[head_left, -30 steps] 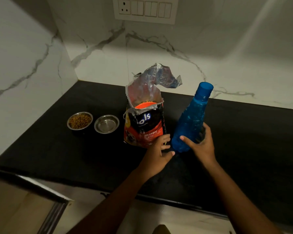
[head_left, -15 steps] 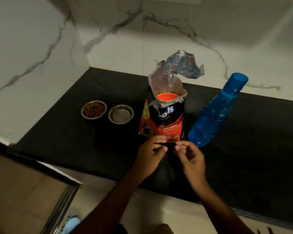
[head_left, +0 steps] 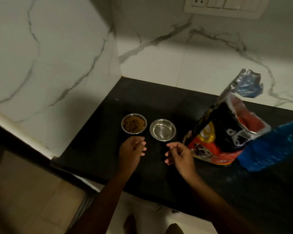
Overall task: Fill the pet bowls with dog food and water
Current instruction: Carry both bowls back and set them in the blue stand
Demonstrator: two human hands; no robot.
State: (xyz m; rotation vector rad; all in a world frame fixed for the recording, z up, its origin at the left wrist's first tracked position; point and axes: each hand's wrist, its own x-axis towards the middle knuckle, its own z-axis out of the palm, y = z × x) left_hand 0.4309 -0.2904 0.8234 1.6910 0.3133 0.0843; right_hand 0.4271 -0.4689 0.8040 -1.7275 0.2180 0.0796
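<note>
Two small steel bowls stand side by side on the black counter (head_left: 159, 174). The left bowl (head_left: 134, 123) is full of brown kibble. The right bowl (head_left: 162, 130) looks shiny inside; I cannot tell whether it holds water. My left hand (head_left: 131, 152) hovers just in front of the kibble bowl, fingers loosely curled and holding nothing. My right hand (head_left: 178, 154) hovers in front of the right bowl, fingers apart and holding nothing. To the right stands the torn-open dog food bag (head_left: 222, 132), and a blue water bottle (head_left: 271, 147) is beside it, cut off by the frame edge.
White marble walls meet in a corner behind the bowls. A switch panel (head_left: 225, 5) is on the back wall. The counter's front edge runs diagonally below my forearms, with floor beneath.
Both hands have moved left from the bag and the bottle to just in front of the bowls. My right hand let go of the bottle. The view has swung left.
</note>
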